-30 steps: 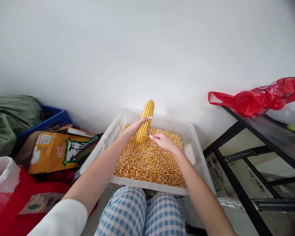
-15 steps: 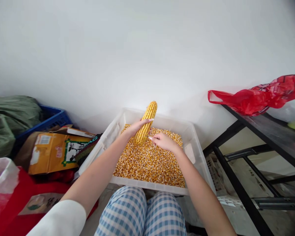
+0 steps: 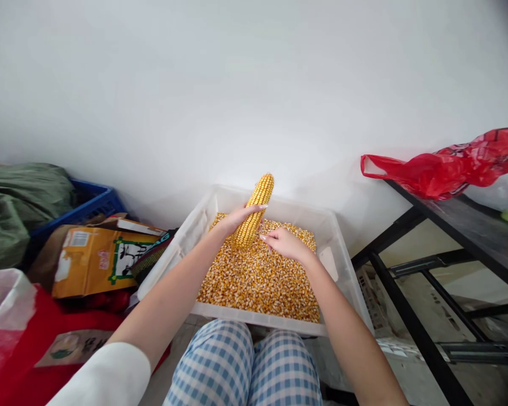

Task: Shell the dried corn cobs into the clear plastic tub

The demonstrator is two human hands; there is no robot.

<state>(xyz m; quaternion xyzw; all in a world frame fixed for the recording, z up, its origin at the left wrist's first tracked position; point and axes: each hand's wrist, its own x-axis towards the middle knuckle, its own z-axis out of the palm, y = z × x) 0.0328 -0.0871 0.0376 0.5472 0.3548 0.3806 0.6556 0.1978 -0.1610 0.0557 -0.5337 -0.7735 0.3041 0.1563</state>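
Observation:
My left hand is wrapped round a dried corn cob, thumb across its front. The cob is tilted, its tip up and to the right, and its visible side is covered with yellow kernels. Close to the cob's lower right side is my right hand, fingers curled in a pinch. Whether anything small is between those fingertips is too small to tell. Below both hands, loose corn kernels fill the bottom of a translucent plastic bin.
Left of the bin are an orange cardboard box, a blue crate and a red-and-white bag. On the right stands a black metal frame with a red plastic bag on top. A white wall rises behind.
The view has shifted very slightly. Both hands and the cob keep nearly the same pose, the right hand still at the cob's lower side.

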